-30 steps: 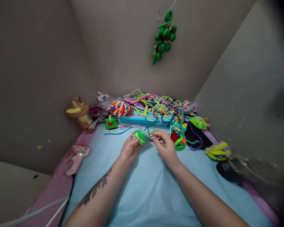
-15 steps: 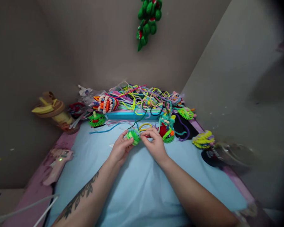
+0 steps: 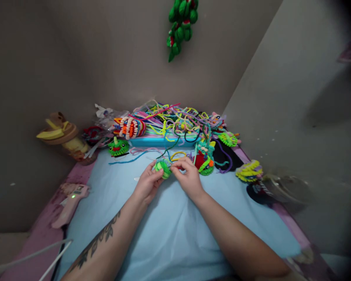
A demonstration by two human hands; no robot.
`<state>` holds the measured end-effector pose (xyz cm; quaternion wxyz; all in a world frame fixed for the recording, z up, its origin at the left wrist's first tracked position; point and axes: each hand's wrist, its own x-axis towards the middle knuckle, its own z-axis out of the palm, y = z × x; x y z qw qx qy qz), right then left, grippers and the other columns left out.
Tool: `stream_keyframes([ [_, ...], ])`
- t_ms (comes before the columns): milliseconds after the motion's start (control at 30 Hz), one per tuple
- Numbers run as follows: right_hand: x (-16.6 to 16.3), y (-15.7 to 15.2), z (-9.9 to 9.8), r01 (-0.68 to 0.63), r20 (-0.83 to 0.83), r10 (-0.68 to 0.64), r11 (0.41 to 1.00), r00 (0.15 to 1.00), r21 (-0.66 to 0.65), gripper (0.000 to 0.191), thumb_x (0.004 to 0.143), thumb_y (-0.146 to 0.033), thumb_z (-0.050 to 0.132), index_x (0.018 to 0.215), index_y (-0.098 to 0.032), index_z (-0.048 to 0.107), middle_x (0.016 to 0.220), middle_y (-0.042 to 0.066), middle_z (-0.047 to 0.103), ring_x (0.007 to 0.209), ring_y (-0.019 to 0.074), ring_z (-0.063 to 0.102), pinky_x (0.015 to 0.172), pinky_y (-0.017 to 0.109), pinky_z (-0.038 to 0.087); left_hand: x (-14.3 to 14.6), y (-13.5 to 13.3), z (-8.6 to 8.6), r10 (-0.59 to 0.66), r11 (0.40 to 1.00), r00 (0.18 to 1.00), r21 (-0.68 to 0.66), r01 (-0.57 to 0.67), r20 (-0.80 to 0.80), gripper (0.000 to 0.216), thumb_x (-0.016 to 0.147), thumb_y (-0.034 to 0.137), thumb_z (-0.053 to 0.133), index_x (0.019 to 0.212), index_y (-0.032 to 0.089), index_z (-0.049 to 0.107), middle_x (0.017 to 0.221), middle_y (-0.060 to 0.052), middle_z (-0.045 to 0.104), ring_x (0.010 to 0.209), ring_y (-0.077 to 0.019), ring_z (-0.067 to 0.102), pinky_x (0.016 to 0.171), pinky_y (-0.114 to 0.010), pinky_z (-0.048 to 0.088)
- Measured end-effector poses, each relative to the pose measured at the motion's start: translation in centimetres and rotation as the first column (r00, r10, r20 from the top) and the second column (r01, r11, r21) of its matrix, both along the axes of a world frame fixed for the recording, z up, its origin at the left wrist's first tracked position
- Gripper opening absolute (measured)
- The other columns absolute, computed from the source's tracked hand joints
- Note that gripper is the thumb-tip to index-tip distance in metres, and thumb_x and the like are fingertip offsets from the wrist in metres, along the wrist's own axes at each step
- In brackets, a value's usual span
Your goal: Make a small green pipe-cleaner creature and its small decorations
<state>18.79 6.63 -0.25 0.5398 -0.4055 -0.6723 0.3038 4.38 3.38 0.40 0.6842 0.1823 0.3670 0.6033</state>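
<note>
A small round green pipe-cleaner figure [image 3: 163,167] is pinched between both hands above the light blue table cover [image 3: 169,230]. My left hand [image 3: 148,183] grips its left side with thumb and fingers closed. My right hand [image 3: 187,177] pinches its right side, fingers curled. A dark green pipe cleaner [image 3: 171,146] runs from the figure back toward the pile.
A tangled pile of coloured pipe cleaners [image 3: 175,121] lies on a blue tray [image 3: 152,141] at the back. Finished figures sit around: green [image 3: 118,147], red-green [image 3: 204,162], yellow [image 3: 249,171]. A pink glue gun [image 3: 71,199] lies left, a wooden spool [image 3: 61,134] far left. A green figure [image 3: 181,27] hangs on the wall.
The camera view swung right and tilted slightly, so the scene slid left. Both hands stayed together on the green figure; the right fingers moved in against it.
</note>
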Motion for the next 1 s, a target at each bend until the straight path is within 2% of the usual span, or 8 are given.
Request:
stream_keyframes([
  [200, 0.1, 0.1, -0.4, -0.006, 0.004, 0.006, 1.0, 1.0, -0.008, 0.008, 0.078, -0.019, 0.059, 0.073, -0.021, 0.063, 0.078, 0.002, 0.057, 0.074, 0.0157, 0.055, 0.066, 0.029, 0.045, 0.0, 0.1, -0.1, -0.01, 1.0, 1.0, 0.01, 0.01, 0.005, 0.058, 0.065, 0.004, 0.074, 0.115, 0.017, 0.047, 0.087, -0.002, 0.069, 0.073, -0.0113, 0.066, 0.071, -0.021, 0.054],
  [267, 0.0, -0.1, -0.6, -0.002, -0.016, 0.002, 1.0, 1.0, -0.023, 0.004, 0.079, -0.02, 0.059, 0.082, -0.022, 0.061, 0.084, 0.002, 0.058, 0.078, 0.0162, 0.056, 0.068, 0.029, 0.046, 0.0, 0.2, 0.0, -0.009, 1.0, 1.0, 0.017, 0.009, 0.027, 0.057, 0.066, 0.004, 0.073, 0.115, 0.018, 0.047, 0.087, -0.002, 0.069, 0.074, -0.0118, 0.066, 0.072, -0.022, 0.054],
  [333, -0.2, -0.3, -1.0, -0.028, -0.031, 0.027, 0.999, 0.999, -0.044, 0.028, 0.076, -0.024, 0.064, 0.103, -0.023, 0.055, 0.1, 0.004, 0.057, 0.091, 0.0188, 0.057, 0.075, 0.032, 0.047, 0.0, 0.3, 0.0, -0.005, 0.999, 0.999, 0.033, 0.004, 0.051, 0.055, 0.067, 0.004, 0.073, 0.115, 0.017, 0.048, 0.087, -0.003, 0.069, 0.075, -0.0125, 0.066, 0.073, -0.023, 0.054],
  [400, -0.5, -0.5, -1.4, -0.107, -0.028, 0.106, 0.992, 0.994, -0.067, 0.059, 0.071, -0.027, 0.07, 0.122, -0.024, 0.042, 0.12, 0.008, 0.052, 0.11, 0.0226, 0.052, 0.089, 0.037, 0.045, -0.1, 0.3, 0.0, -0.001, 0.999, 0.998, 0.043, -0.002, 0.064, 0.054, 0.068, 0.005, 0.072, 0.115, 0.015, 0.048, 0.09, -0.004, 0.068, 0.076, -0.0136, 0.066, 0.073, -0.024, 0.054],
  [467, -0.6, -0.5, -1.7, -0.194, -0.02, 0.193, 0.976, 0.981, -0.096, 0.073, 0.069, -0.028, 0.073, 0.13, -0.025, 0.034, 0.132, 0.01, 0.044, 0.122, 0.0245, 0.045, 0.099, 0.04, 0.039, -0.1, 0.3, 0.0, -0.014, 0.999, 0.997, 0.041, 0.011, 0.073, 0.053, 0.068, 0.006, 0.072, 0.116, 0.015, 0.048, 0.095, -0.006, 0.068, 0.079, -0.0146, 0.067, 0.072, -0.024, 0.054],
  [633, -0.7, -0.5, -1.8, -0.19, -0.022, 0.189, 0.97, 0.982, -0.154, 0.068, 0.07, -0.024, 0.07, 0.129, -0.024, 0.036, 0.131, 0.009, 0.046, 0.121, 0.0239, 0.046, 0.102, 0.04, 0.039, 0.0, 0.0, 0.1, -0.048, 0.999, 0.995, 0.022, 0.046, 0.086, 0.049, 0.071, 0.008, 0.071, 0.115, 0.016, 0.05, 0.099, -0.006, 0.067, 0.082, -0.0144, 0.066, 0.073, -0.024, 0.053],
  [833, -0.5, -0.6, -1.5, -0.158, 0.021, 0.162, 0.981, 0.987, -0.108, 0.059, 0.07, -0.022, 0.07, 0.123, -0.023, 0.044, 0.125, 0.009, 0.049, 0.119, 0.0243, 0.047, 0.102, 0.042, 0.039, 0.1, -0.2, 0.0, -0.008, 1.0, 1.0, -0.006, 0.008, 0.028, 0.058, 0.065, 0.009, 0.076, 0.115, 0.017, 0.048, 0.084, -0.002, 0.068, 0.071, -0.0124, 0.066, 0.068, -0.023, 0.052],
  [1000, -0.5, -0.2, -1.4, -0.309, -0.225, 0.268, 0.935, 0.937, -0.176, 0.039, 0.08, -0.037, 0.062, 0.114, -0.024, 0.05, 0.121, 0.009, 0.055, 0.113, 0.0214, 0.054, 0.096, 0.037, 0.045, -0.1, -0.3, 0.3, 0.02, 0.999, 0.999, 0.034, -0.018, -0.041, 0.066, 0.061, 0.013, 0.081, 0.116, 0.017, 0.047, 0.081, -0.002, 0.071, 0.072, -0.0133, 0.067, 0.072, -0.025, 0.052],
])
